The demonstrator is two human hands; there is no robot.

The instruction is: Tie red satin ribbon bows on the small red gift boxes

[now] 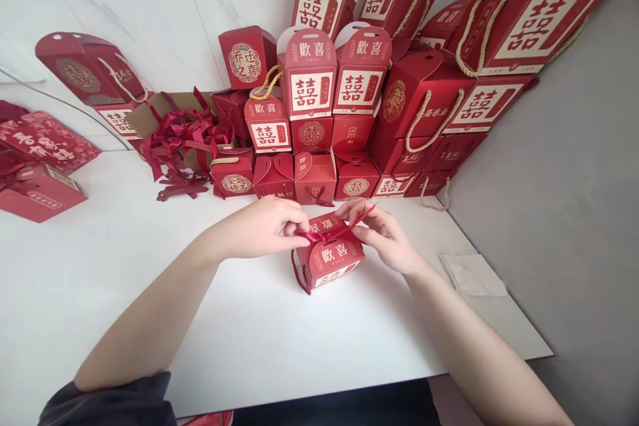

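Note:
On the white table before me stands a small red gift box with Chinese characters on its closed top flaps and a dark red cord handle hanging on its left side. A shiny red ribbon lies across the top, bunched into a knot at the middle. My left hand pinches the ribbon's left part between thumb and fingers. On the other side, my right hand pinches the right part, and a ribbon tail sticks out above its fingers. The box's far side is mostly hidden.
Red gift boxes are stacked along the wall at the back. Left of them, a brown carton overflows with red ribbons. More red packages lie far left. A folded white cloth or paper rests near the table's right edge.

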